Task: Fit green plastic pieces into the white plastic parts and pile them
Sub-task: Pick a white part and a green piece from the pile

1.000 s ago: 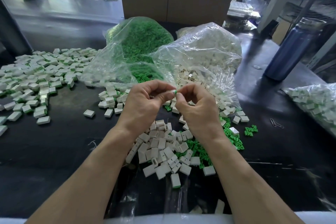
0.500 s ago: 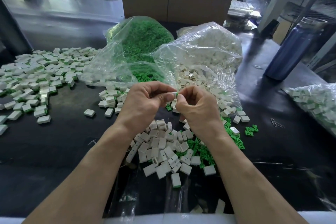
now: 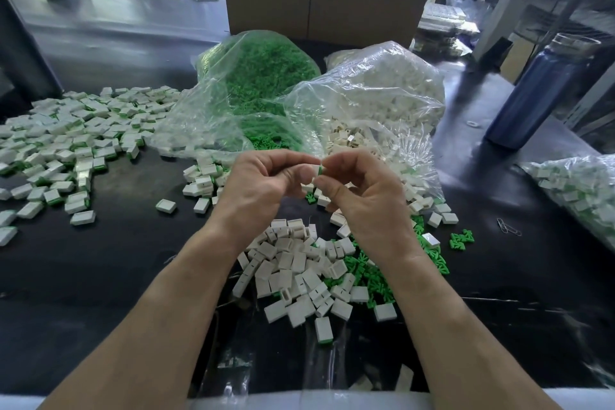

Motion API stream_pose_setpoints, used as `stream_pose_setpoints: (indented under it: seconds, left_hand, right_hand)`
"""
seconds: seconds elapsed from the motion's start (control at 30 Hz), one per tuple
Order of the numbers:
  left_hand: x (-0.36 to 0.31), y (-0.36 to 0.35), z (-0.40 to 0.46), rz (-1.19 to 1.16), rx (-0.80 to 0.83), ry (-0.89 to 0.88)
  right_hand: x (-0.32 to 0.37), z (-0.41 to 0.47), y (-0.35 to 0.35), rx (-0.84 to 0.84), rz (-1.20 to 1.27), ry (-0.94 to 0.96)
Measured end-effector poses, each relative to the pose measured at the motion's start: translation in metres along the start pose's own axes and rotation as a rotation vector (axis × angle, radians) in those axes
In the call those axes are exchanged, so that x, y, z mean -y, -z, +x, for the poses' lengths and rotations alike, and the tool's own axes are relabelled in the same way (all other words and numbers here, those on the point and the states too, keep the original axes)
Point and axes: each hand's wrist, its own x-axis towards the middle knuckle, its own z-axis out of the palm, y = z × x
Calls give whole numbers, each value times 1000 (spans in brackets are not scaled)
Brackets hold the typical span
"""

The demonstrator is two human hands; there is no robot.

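Near edge of black table: loose heap of white parts lies directly below the wrists, w/ loose green pieces mixed in at its right side; one finished unit lies apart, just in front of the heap.

Above heap — L hand pinches a white part betw. thumb and forefinger; R hand pinches the green piece against its end. Both hands closed on their item, fingertips meeting. Only a thin green edge shows, so piece appears nearly seated.

Step in hand (est.): press-fit of one green piece into one white part. Next move calls for a straight final push until flush, then drop onto the assembled pile at far left — well apart from the hands, needs an L-side reach.

Behind hands: open bag of green pieces, bag of white parts beside it. Far right: blue bottle, and a bag of assembled units at the right edge
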Motion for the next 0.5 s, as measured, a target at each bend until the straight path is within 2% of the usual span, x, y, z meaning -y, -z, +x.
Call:
stream_pose_setpoints:
  seconds: [0.2, 0.5]
  left_hand:
    - [0, 1, 1, -18, 13, 28]
    - [-1, -1, -1, -192, 52, 123]
  right_hand:
    - [-2, 0, 0, -26, 10, 7]
    - [0, 0, -3, -37, 12, 22]
